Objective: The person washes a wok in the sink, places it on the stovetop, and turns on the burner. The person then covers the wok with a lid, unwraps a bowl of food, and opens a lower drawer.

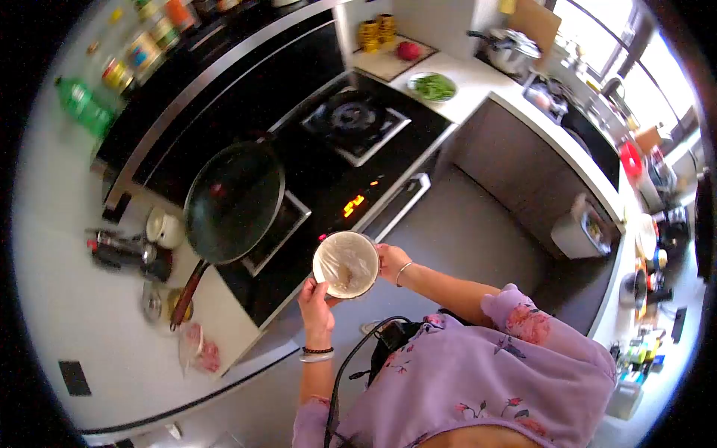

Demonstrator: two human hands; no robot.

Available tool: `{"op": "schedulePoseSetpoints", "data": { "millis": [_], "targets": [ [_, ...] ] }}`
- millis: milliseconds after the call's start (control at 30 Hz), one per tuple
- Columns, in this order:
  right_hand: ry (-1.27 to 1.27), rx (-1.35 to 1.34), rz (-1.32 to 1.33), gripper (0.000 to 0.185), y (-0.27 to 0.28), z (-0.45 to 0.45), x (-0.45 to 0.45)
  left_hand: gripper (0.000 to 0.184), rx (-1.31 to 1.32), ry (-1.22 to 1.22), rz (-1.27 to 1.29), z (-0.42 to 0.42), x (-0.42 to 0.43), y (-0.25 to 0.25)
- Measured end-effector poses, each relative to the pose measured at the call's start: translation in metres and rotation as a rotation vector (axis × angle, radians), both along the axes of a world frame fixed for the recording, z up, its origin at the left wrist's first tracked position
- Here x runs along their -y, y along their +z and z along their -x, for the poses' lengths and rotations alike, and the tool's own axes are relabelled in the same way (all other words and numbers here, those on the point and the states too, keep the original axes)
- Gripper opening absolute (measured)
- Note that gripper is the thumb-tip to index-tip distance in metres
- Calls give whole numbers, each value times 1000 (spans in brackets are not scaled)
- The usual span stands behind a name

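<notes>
While the left hand (317,308) grips the bowl (346,263) at its near-left rim and the right hand (393,263) its right side, fingers pressed against both, an even hold should keep it level. It hangs by the front edge of the stove (314,198); best stay clear of the frying pan (235,201), whose handle (189,297) reaches over the desk (119,332).

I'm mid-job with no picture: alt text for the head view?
Left hand and right hand hold a pale bowl in front of a black stove. A dark frying pan sits over the left burner; a dish of leafy greens stands on the counter to the right.
</notes>
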State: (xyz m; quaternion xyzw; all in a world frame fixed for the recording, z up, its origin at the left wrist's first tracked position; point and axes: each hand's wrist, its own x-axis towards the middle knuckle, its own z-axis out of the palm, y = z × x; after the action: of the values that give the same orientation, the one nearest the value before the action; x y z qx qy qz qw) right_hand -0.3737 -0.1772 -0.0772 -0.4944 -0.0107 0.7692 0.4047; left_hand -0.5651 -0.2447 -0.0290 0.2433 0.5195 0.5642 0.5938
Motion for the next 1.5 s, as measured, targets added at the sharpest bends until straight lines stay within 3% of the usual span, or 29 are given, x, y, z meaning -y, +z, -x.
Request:
{"op": "schedulePoseSetpoints", "data": {
  "millis": [167,267,300,400,433,500,633,700,767,833,900,967,1033,1100,1167,1200,1267,1300,1367,1433,1467,1500],
  "targets": [
    [1,-106,-72,20,-9,-154,-2,3,10,-123,17,-124,-34,-1],
    [273,-236,6,19,2,-240,0,1,18,-220,19,-192,-52,-1],
    [249,-238,5,19,7,-265,3,1,39,-251,21,-215,-57,0],
    [-170,-118,-119,18,31,-322,10,8,103,-344,15,-283,-76,-8],
    [-201,-238,-266,20,41,-343,13,11,109,-379,16,-302,-81,-6],
    [-195,-185,-361,29,9,-391,4,10,114,-451,1,-344,-94,-3],
    [-363,-1,-451,26,35,-457,-4,4,68,-585,-45,-416,-124,0],
    [-450,320,-380,28,59,-475,-9,2,55,-676,-33,-447,-142,5],
    [-484,431,-438,29,75,-495,-15,3,61,-711,-32,-479,-158,12],
    [-423,928,-514,27,83,-512,-31,7,76,-747,-33,-512,-177,13],
    [-415,1071,-490,24,89,-519,-42,9,65,-803,-47,-533,-197,12],
    [-290,1726,-589,21,97,-529,-59,10,75,-848,-48,-560,-218,16],
    [-263,1884,-583,18,108,-526,-78,7,73,-905,-45,-581,-238,18],
    [-159,1913,-566,19,120,-522,-96,7,75,-959,-43,-598,-264,18],
    [-143,1965,-771,22,126,-516,-117,1,69,-1051,-48,-613,-292,4],
    [-76,1906,-768,24,125,-511,-129,8,130,-972,-102,-627,-302,-2],
    [-30,2024,-937,24,132,-502,-147,18,-37,-1104,-522,-634,-332,-52],
    [-3,2079,-954,24,139,-496,-153,20,-216,-1076,-796,-634,-336,-50],
    [-19,2108,-949,25,141,-496,-164,23,-389,-1039,-1071,-642,-351,-44],
    [-33,2140,-939,26,146,-507,-171,24,401,-1095,-61,-655,-370,-32],
    [-54,2064,-894,26,151,-517,-168,24,408,-1138,-57,-663,-380,-24],
    [-75,1984,-853,27,153,-529,-167,24,-36,-1201,-512,-673,-397,-41]
  ]
}}
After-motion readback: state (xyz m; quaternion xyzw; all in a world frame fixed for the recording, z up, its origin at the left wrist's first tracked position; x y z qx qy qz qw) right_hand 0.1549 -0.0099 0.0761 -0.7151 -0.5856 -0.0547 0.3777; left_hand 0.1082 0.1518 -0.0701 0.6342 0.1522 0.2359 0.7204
